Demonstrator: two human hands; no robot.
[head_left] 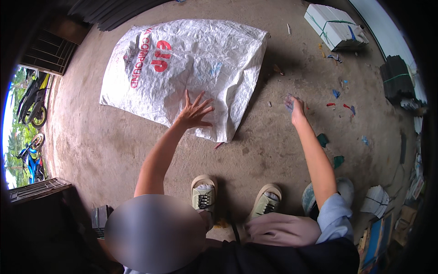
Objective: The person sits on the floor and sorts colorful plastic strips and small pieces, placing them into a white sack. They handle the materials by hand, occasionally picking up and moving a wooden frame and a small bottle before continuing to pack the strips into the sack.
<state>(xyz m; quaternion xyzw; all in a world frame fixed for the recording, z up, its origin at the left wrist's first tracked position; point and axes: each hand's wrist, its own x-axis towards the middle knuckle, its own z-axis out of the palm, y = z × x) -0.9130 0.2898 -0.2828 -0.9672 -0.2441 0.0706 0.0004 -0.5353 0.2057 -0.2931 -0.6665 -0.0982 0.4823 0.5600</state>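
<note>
A large white woven sack [232, 50] with red print lies on the concrete floor ahead of me, its surface wrinkled. My left hand [196, 112] presses on its near part, palm down, fingers spread wide and holding nothing. To the right of the sack, apart from it, my right hand [295, 107] is above the floor. Its fingers look bluish and smeared, so whether they grip anything cannot be made out. Near that hand, small blue and red scraps [336, 93] are scattered on the floor.
A strapped white bundle [333, 25] stands at the far right, and a dark strapped stack [398, 80] below it. Dark green scraps [338, 161] lie near my right forearm. Motorbikes [34, 102] stand outside at the left. A blurred oval [155, 233] covers the lower left.
</note>
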